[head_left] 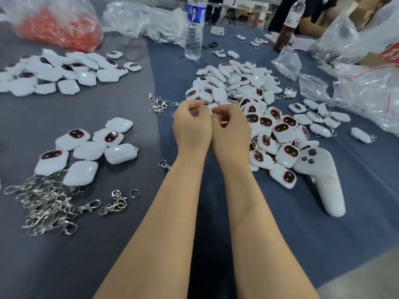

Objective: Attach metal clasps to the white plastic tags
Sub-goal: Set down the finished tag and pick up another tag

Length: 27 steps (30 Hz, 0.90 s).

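Head view, single frame; notes as I read it from my station.

Hands: left hand point(191, 128) and right hand point(232, 131) sit side by side over the dark cloth table point(103, 251), touching along their inner edges; the fingers of both are curled inward. A white tag point(212, 107) shows as a pale sliver between the fingertips; both hands pinch it, the left from its left side, the right from its near right. I cannot tell whether a clasp is in the pinch too (the fingers cover that spot).

Clasps: a small cluster of clasps point(157, 104) lies just left of the hands; a loose clasp point(164, 164) lies beside the left forearm; a heap of metal clasps point(45, 206) is near left, with a split ring point(134, 193) to its right.

Tags: a group of tags point(86, 151) lies just beyond the heap, some showing a dark, red-rimmed face, some plain white; a larger spread of tags point(54, 72) lies far left; a big pile of tags point(254, 104) lies right of the hands, several with clasps on them.

Other: a white handheld controller point(319, 180) rests against the pile's near right edge; a clear water bottle point(194, 33) stands upright far centre; a bottle of brown liquid point(288, 33) stands far right; a bag of red pieces point(62, 29) is far left; clear plastic bags point(367, 91) are at the right.
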Motion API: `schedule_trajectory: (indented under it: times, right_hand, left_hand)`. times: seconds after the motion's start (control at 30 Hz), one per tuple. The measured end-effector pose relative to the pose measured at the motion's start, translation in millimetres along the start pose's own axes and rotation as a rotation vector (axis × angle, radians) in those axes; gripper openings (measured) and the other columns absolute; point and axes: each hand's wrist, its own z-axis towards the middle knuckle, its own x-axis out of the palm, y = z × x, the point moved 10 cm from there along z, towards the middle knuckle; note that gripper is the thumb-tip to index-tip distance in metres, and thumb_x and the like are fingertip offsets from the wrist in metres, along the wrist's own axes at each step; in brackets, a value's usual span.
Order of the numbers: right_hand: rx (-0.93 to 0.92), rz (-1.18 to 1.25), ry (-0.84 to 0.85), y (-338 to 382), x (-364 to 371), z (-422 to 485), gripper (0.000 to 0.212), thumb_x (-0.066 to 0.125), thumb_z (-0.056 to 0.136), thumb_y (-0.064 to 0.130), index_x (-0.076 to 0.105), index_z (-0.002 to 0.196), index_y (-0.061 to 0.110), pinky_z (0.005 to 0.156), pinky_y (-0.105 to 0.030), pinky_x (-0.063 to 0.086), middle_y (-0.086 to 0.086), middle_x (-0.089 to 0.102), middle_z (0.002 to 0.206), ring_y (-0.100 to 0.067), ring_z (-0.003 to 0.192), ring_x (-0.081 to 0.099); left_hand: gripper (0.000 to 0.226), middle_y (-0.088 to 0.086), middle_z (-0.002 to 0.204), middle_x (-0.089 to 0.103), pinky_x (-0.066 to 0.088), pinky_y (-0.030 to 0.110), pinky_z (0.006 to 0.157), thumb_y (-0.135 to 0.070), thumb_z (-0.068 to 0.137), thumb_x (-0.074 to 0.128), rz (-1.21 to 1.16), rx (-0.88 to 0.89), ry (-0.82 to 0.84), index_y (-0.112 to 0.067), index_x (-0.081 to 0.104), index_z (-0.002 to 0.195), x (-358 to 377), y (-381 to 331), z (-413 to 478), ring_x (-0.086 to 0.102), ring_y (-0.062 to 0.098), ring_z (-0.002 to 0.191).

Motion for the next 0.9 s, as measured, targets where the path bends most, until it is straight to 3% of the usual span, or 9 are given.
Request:
schedule_trajectory:
  times: [0.1, 0.23, 0.33, 0.43, 0.57, 0.63, 0.77, 0.83, 0.9]
  right_hand:
    - [-0.003, -0.055, 0.225, 11.5, 48.4, -18.4, 0.008, 0.056, 0.087, 0.014, 0.057, 0.091, 0.021, 0.062, -0.006, 0.039, 0.015, 0.057, 0.081, 0.001, 0.075, 0.054]
    - [-0.067, -0.316, 0.469, 28.7, 110.6, -49.3, 0.022, 0.053, 0.086, 0.017, 0.06, 0.106, 0.021, 0.078, -0.03, 0.044, -0.002, 0.061, 0.11, -0.021, 0.102, 0.055]
    - [-0.097, -0.466, 0.664, 33.6, 149.6, -77.2, 0.025, 0.05, 0.084, 0.019, 0.058, 0.108, 0.018, 0.075, -0.033, 0.04, -0.011, 0.058, 0.113, -0.033, 0.106, 0.052]
    - [-0.064, -0.449, 0.645, 36.7, 159.7, -88.2, 0.034, 0.059, 0.082, 0.028, 0.055, 0.114, 0.017, 0.076, -0.033, 0.038, -0.009, 0.051, 0.115, -0.031, 0.105, 0.052]
    - [-0.078, -0.395, 0.608, 39.8, 163.5, -88.3, 0.045, 0.066, 0.08, 0.032, 0.053, 0.12, 0.018, 0.074, -0.029, 0.037, -0.009, 0.05, 0.118, -0.027, 0.102, 0.054]
    - [-0.056, -0.339, 0.61, 36.5, 163.5, -87.8, 0.05, 0.068, 0.08, 0.029, 0.05, 0.125, 0.017, 0.077, -0.028, 0.04, -0.007, 0.044, 0.121, -0.025, 0.099, 0.055]
    - [-0.053, -0.134, 0.517, 38.8, 154.1, -78.8, 0.043, 0.065, 0.082, 0.015, 0.053, 0.124, 0.016, 0.078, -0.017, 0.034, -0.006, 0.044, 0.122, -0.017, 0.096, 0.053]
    - [-0.041, 0.001, 0.474, 41.5, 147.4, -73.6, 0.038, 0.061, 0.083, 0.009, 0.056, 0.119, 0.02, 0.077, -0.015, 0.037, -0.003, 0.05, 0.119, -0.006, 0.084, 0.052]
    - [0.001, 0.176, 0.501, 45.1, 145.7, -74.4, 0.034, 0.059, 0.082, 0.005, 0.059, 0.108, 0.027, 0.075, -0.016, 0.047, 0.002, 0.055, 0.109, 0.004, 0.071, 0.055]
  left_hand:
    - [0.016, -0.008, 0.084, 0.057, 0.044, 0.019, 0.079, -0.008, 0.089, 0.051, 0.001, -0.001, -0.086, -0.013, 0.063, 0.099, -44.5, -0.4, 3.0, 0.054, 0.008, 0.083]
    - [0.017, -0.016, 0.079, 0.053, 0.041, 0.006, 0.066, -0.008, 0.088, 0.051, 0.046, 0.04, -0.212, -0.014, 0.063, 0.099, -108.9, -5.2, 2.4, 0.052, -0.003, 0.072]
    - [0.018, -0.015, 0.078, 0.053, 0.043, 0.011, 0.066, -0.008, 0.087, 0.05, 0.038, 0.041, -0.294, -0.016, 0.062, 0.098, -152.6, -4.2, 1.4, 0.052, 0.002, 0.072]
    - [0.017, -0.015, 0.078, 0.053, 0.045, 0.014, 0.07, -0.009, 0.087, 0.05, 0.039, 0.042, -0.353, -0.018, 0.062, 0.096, -185.3, -1.3, -0.3, 0.053, 0.006, 0.078]
    - [0.016, -0.007, 0.085, 0.056, 0.049, 0.051, 0.08, -0.011, 0.087, 0.049, -0.02, -0.026, -0.335, -0.025, 0.058, 0.088, -200.8, 13.6, -0.7, 0.054, 0.019, 0.081]
    - [0.014, -0.008, 0.086, 0.056, 0.046, 0.044, 0.07, -0.013, 0.087, 0.051, -0.002, -0.016, -0.323, -0.023, 0.058, 0.092, -202.2, 14.3, -1.7, 0.053, 0.017, 0.077]
    - [0.018, -0.008, 0.1, 0.057, 0.04, 0.006, 0.068, -0.017, 0.089, 0.057, 0.175, 0.085, -0.268, -0.017, 0.058, 0.107, -198.4, 4.2, 2.0, 0.052, -0.004, 0.075]
    - [0.026, -0.006, 0.107, 0.056, 0.038, 0.005, 0.067, -0.022, 0.09, 0.058, 0.248, 0.092, -0.226, -0.015, 0.058, 0.115, -192.3, 3.1, 2.6, 0.053, 0.001, 0.083]
    - [0.03, -0.006, 0.107, 0.056, 0.041, 0.014, 0.079, -0.026, 0.089, 0.06, 0.29, 0.089, -0.178, -0.016, 0.057, 0.118, -186.2, 2.6, 1.8, 0.054, 0.008, 0.093]
